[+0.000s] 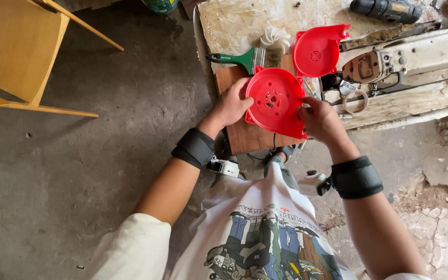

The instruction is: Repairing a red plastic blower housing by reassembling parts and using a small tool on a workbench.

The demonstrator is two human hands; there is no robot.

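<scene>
Red plastic blower housing half [275,101] held over wooden board [245,132], pinched at opposite rims by left hand [230,106] & right hand [320,120], both closed on it. Prob. light, stiff, thin-walled, smooth; rim grip safest. Matching red half [316,51] and green-handled paintbrush [239,58] nearby.

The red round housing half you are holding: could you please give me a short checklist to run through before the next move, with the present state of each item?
1. Both hands on the part: left hand and right hand grip the red housing half at opposite edges: ok.
2. Support underneath: it is over the wooden board; whether it rests on it: cannot tell.
3. Matching red half within sight on the bench: ok.
4. White fan wheel nearby, beside the green-handled brush: ok.
5. Centre hole of the held half free of debris: cannot tell.
6. Screws visible: not ok, none seen.
</scene>
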